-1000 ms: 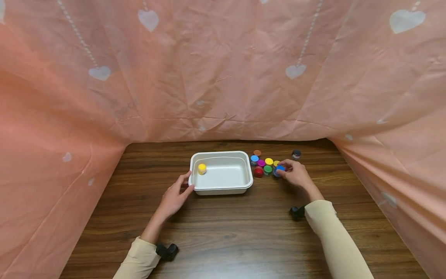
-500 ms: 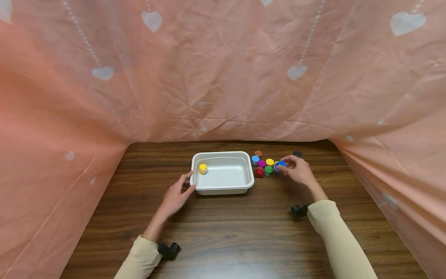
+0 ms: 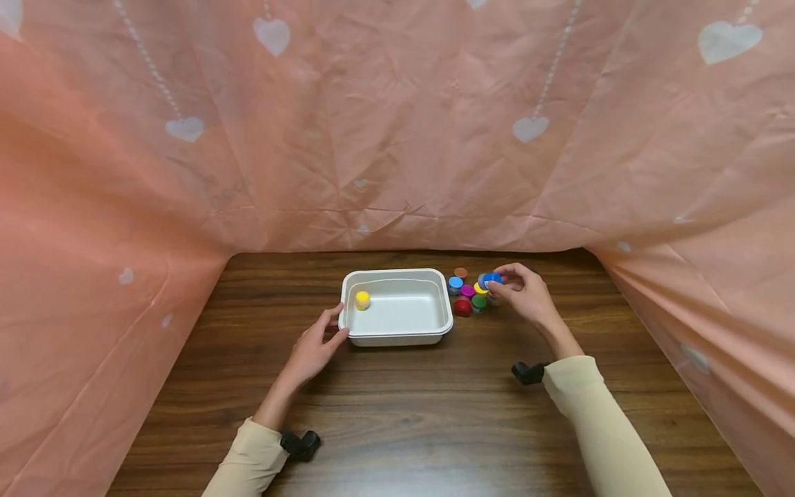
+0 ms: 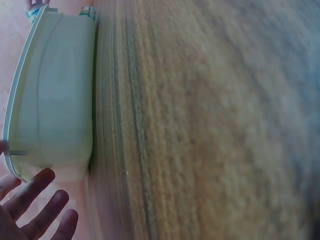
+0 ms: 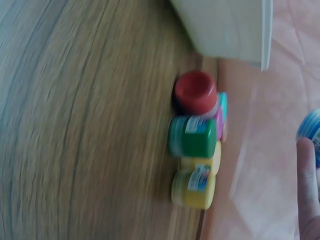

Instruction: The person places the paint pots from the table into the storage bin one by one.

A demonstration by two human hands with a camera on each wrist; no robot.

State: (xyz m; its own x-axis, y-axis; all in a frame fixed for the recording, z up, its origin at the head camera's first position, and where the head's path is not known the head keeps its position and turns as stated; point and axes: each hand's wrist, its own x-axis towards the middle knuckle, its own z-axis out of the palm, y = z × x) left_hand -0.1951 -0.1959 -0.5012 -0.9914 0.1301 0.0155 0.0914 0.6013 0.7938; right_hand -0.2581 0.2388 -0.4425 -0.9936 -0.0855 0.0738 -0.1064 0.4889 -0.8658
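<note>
My right hand [image 3: 529, 297] pinches a small blue-lidded paint jar [image 3: 491, 280] between thumb and fingers, tilted and raised above a cluster of jars. In the right wrist view, that blue jar [image 5: 311, 127] shows at the right edge. Below it stand a red jar [image 3: 462, 306], a green jar [image 3: 478, 302] and a yellow jar [image 3: 480, 288], among several others. My left hand [image 3: 312, 348] touches the left end of the white tray [image 3: 397, 340], its fingers spread and fairly straight. Inside the tray, toward the left, is a yellow-lidded jar [image 3: 362, 299].
Light blue [image 3: 455, 284], purple [image 3: 467, 290] and orange-brown [image 3: 460, 273] jars stand just right of the tray. A black-lidded jar [image 3: 533, 274] is mostly hidden behind the right hand. The wooden table [image 3: 397, 414] meets a pink curtain [image 3: 397, 207] at the back.
My right hand has lifted the blue jar from the right side of the cluster and moved it up and slightly left, tilting it. My left hand stays at the tray.
</note>
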